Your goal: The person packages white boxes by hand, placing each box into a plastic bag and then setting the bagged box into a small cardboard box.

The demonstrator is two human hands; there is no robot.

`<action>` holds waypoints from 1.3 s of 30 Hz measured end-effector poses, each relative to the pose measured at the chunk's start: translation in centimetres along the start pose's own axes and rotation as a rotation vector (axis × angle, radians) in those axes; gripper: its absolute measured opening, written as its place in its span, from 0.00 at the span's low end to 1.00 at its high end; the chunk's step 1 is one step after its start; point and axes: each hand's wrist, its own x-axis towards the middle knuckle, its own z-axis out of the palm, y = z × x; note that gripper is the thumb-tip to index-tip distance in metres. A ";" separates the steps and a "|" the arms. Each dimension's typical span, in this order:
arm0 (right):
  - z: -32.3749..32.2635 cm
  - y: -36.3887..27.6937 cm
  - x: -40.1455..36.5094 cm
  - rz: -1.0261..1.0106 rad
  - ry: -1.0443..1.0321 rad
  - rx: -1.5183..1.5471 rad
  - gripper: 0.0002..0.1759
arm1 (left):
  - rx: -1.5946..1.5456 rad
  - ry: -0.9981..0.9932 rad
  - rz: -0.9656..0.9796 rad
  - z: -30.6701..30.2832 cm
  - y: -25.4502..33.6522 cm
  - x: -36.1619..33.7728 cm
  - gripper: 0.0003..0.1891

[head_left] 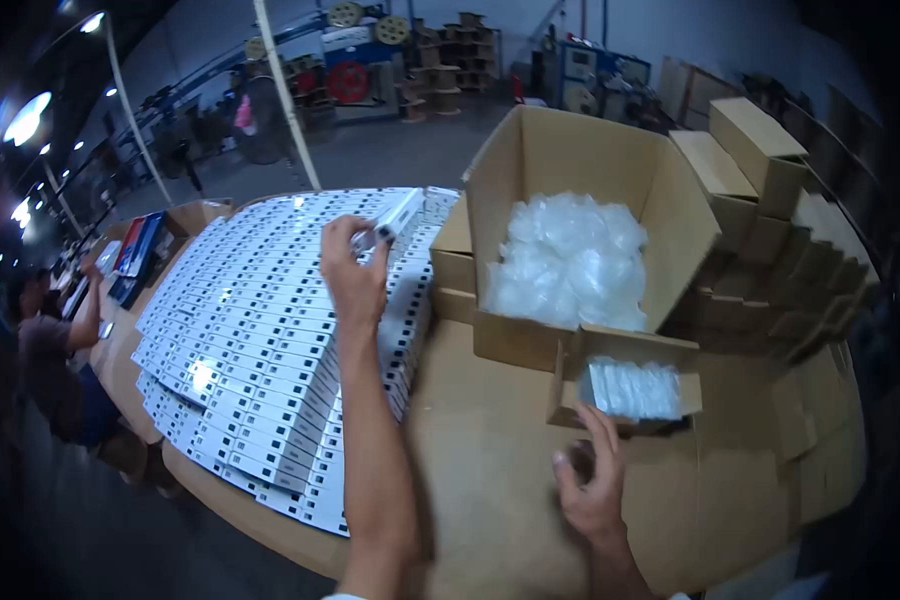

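My left hand (353,275) is closed on one end of a slim white box (400,213), tilted up at the far right of the stack. Beneath and beside it, rows of similar white boxes (260,330) with small dark squares are piled in layers. My right hand (595,485) is open, thumb and fingers apart, with the fingertips at the near edge of a small open carton (562,385). Inside that carton stand several clear-plastic-wrapped packs (635,388) in a row. Whether the fingertips touch the carton is hard to tell.
Behind the small carton stands a large open cardboard box (500,335) holding clear plastic bags (570,255). Folded brown cartons (760,250) are stacked at the right. Cardboard covers the table (490,470). At far left, another person (55,350) works by a box.
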 end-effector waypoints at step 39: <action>-12.2 8.4 0.2 0.199 0.163 0.513 0.09 | -0.135 -0.700 0.156 27.4 12.9 0.4 0.12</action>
